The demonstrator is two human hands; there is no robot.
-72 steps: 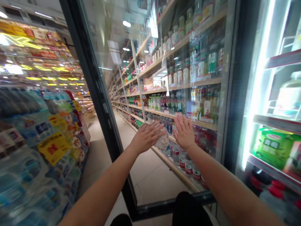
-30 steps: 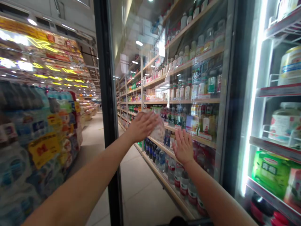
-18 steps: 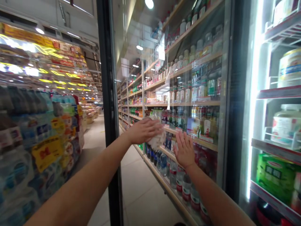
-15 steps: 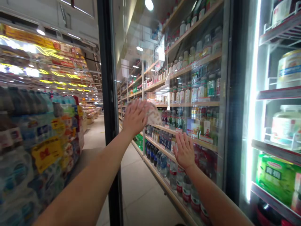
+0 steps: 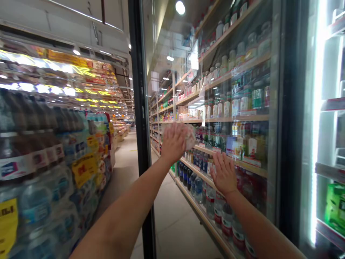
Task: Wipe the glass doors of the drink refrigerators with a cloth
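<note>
An open glass fridge door point(image 5: 172, 226) with a black frame stands in front of me. My left hand point(image 5: 174, 142) presses a pale pinkish patterned cloth point(image 5: 190, 136) against the glass. Its fingers lie over the cloth, which bulges out on the right side of the hand and is blurred. Lower and to the right, my right hand point(image 5: 224, 174) rests on the same pane with its fingers stretched out, holding nothing. Through and on the glass, shelves of bottles show, partly as reflections.
On the left, stacked packs of bottled drinks point(image 5: 35, 205) carry yellow price signs point(image 5: 84, 169). An aisle point(image 5: 125, 154) runs beyond them. At right, the lit fridge holds a green pack point(image 5: 335, 207) on its shelf point(image 5: 331, 232).
My view has turned left, so the door and fridge sit farther right in the picture. My left hand has shifted slightly down the glass with the cloth. My right hand stays on the pane.
</note>
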